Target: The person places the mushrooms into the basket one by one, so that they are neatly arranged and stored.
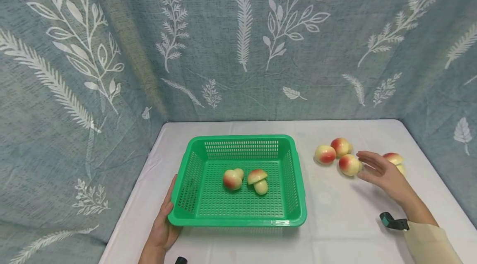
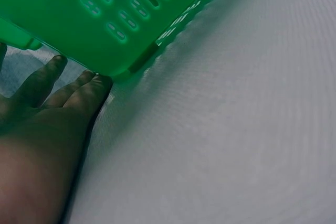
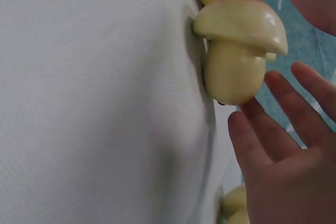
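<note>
- You can read no text, label or number on the green basket [image 1: 238,222] beside your left hand [image 1: 164,226].
- None is legible on the mushroom-shaped pieces [image 1: 348,165] near your right hand [image 1: 384,175].

Six red-and-yellow mushrooms [image 1: 231,181] in all: two inside one green basket [image 1: 238,222], and four outside it on one white-covered desk [image 1: 335,231], three of these grouped together and one apart.

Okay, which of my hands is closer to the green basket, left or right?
Left. Your left hand is up against the left side of the green basket; your right hand is well off beyond its right side, beside a toy mushroom.
</note>
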